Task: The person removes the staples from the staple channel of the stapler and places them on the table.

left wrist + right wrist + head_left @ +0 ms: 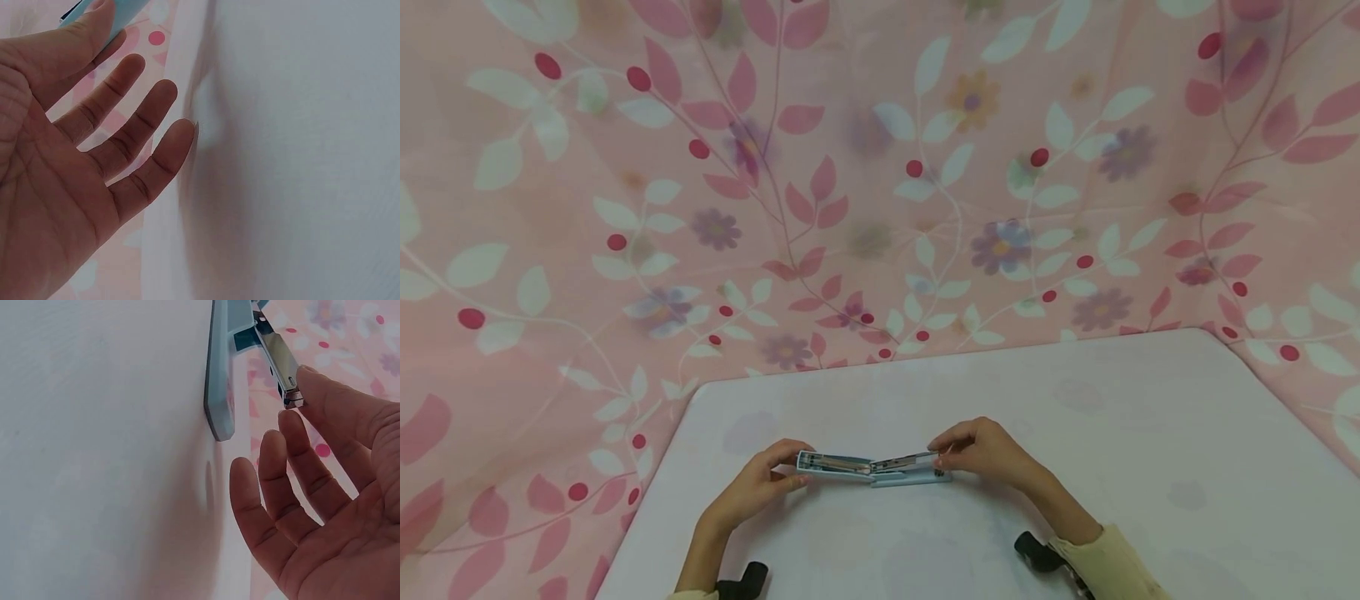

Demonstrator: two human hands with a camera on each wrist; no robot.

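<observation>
A light-blue stapler [835, 465] lies folded wide open across both hands, with its top arm swung out to the left. My left hand [756, 485] pinches the free end of that arm between thumb and index finger; in the left wrist view the other fingers spread apart below the blue casing [128, 17]. At the opposite end my right hand [992, 454] holds the tip of the metal staple magazine [281, 359], which is raised at an angle over the stapler's base [219, 387]. The right thumb presses the magazine's end, and the index finger is mostly hidden behind it.
A white-covered table [1075, 425] extends beneath the hands, its far edge meeting a pink floral curtain [865, 208]. Black wrist devices [745, 579] show near the bottom of the head view, by the pale sleeves [1112, 567].
</observation>
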